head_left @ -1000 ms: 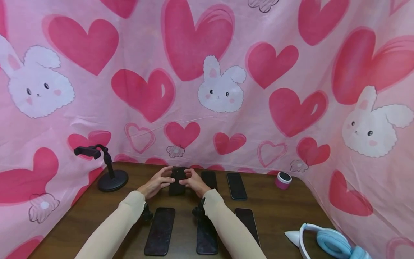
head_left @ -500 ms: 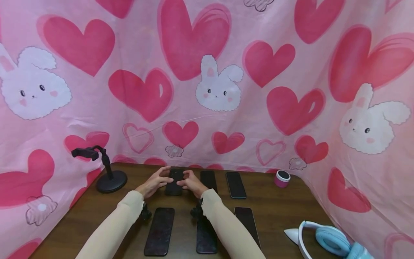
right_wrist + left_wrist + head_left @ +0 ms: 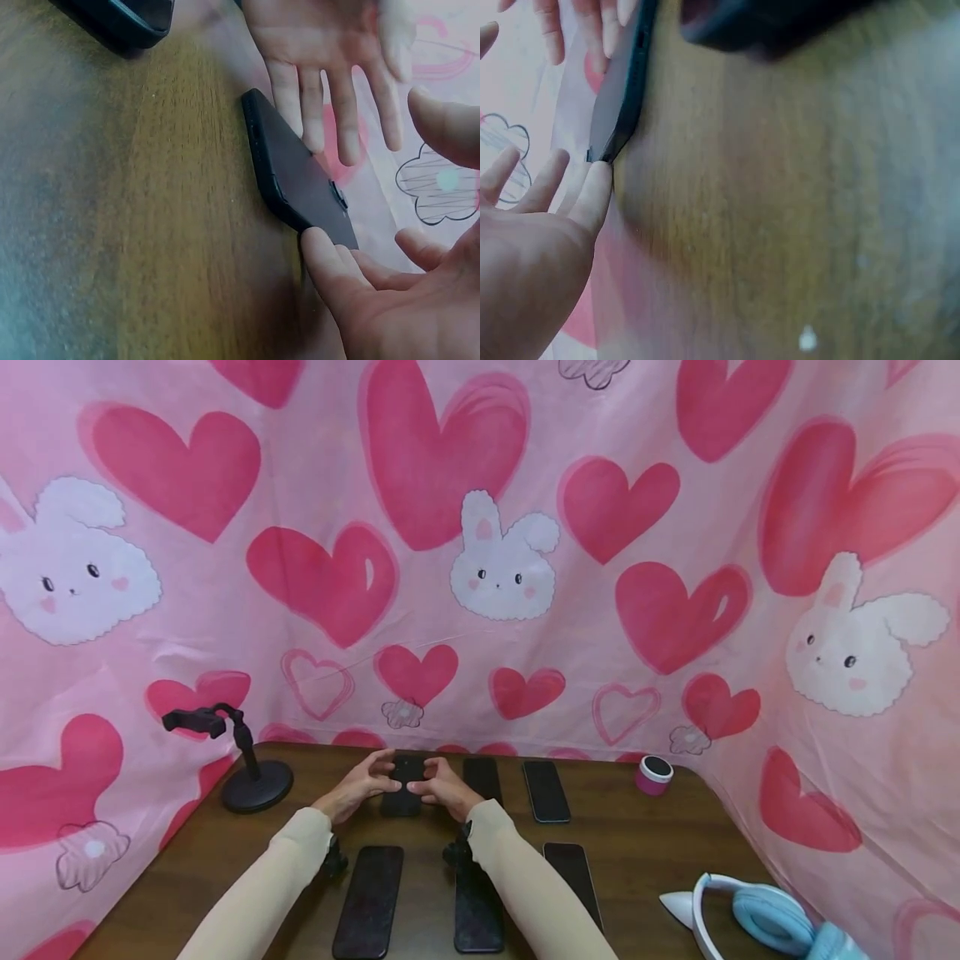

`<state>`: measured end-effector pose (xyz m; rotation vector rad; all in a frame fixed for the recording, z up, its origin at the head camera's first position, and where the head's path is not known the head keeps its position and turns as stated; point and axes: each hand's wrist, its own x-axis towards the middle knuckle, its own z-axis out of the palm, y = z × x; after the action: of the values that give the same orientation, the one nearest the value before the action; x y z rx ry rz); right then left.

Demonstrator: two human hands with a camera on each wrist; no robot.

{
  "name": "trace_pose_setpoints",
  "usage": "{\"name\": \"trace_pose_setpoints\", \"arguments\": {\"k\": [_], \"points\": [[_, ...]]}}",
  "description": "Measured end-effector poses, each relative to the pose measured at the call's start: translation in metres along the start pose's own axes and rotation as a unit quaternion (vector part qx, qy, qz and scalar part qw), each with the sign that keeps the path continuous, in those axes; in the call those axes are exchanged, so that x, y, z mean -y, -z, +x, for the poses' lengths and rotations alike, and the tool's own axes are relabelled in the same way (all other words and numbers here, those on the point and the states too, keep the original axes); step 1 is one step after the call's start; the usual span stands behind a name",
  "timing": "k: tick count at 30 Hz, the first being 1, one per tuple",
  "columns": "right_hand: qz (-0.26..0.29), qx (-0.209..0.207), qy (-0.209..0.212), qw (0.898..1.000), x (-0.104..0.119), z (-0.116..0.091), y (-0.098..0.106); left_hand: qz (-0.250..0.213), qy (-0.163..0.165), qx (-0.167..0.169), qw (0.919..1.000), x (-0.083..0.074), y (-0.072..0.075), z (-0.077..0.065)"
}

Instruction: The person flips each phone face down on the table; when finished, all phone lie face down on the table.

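Observation:
A dark phone lies at the back of the table between my hands, its back with the camera bump facing up. My left hand is at its left side, fingers spread and fairly straight. In the left wrist view, one fingertip touches the phone's edge near a corner. On the opposite side is my right hand, a fingertip at another edge of the phone and the thumb raised. Neither hand curls round it. Close beside the right hand, a second dark phone is partly covered.
Another phone lies further right in the back row. Nearer are a left phone, a middle phone and a right phone, partly under the right sleeve. Around them stand a black stand, pink-white round object and headphones.
The phone between my hands has shifted slightly left, with both hands staying at its sides. The head view has turned a little to the right.

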<state>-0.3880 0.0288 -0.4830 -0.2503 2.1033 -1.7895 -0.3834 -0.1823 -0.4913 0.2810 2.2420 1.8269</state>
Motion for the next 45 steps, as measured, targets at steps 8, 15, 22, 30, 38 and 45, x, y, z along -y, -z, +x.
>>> {"name": "trace_pose_setpoints", "arguments": {"k": [8, 15, 22, 30, 38, 45], "points": [[-0.029, -0.022, 0.051, 0.998, 0.001, -0.009, 0.013, 0.04, -0.019, -0.029, 0.9986, -0.003, -0.009, -0.003], [-0.031, -0.023, 0.12, 0.992, 0.013, -0.014, 0.038, -0.024, -0.083, 0.002, 0.9963, -0.027, -0.025, 0.007], [-0.034, -0.027, 0.14, 0.989, 0.02, -0.022, 0.077, 0.024, -0.069, 0.011, 0.9972, -0.047, -0.059, 0.026], [-0.027, -0.077, 0.13, 0.988, 0.01, -0.019, 0.117, 0.068, -0.051, 0.006, 0.9964, -0.051, -0.094, 0.045], [-0.065, -0.094, 0.088, 0.989, 0.005, -0.029, 0.137, 0.066, -0.027, 0.01, 0.9974, -0.047, -0.124, 0.051], [-0.087, -0.09, 0.052, 0.991, -0.017, -0.029, 0.14, 0.11, -0.005, -0.018, 0.9938, -0.041, -0.134, 0.046]]}}
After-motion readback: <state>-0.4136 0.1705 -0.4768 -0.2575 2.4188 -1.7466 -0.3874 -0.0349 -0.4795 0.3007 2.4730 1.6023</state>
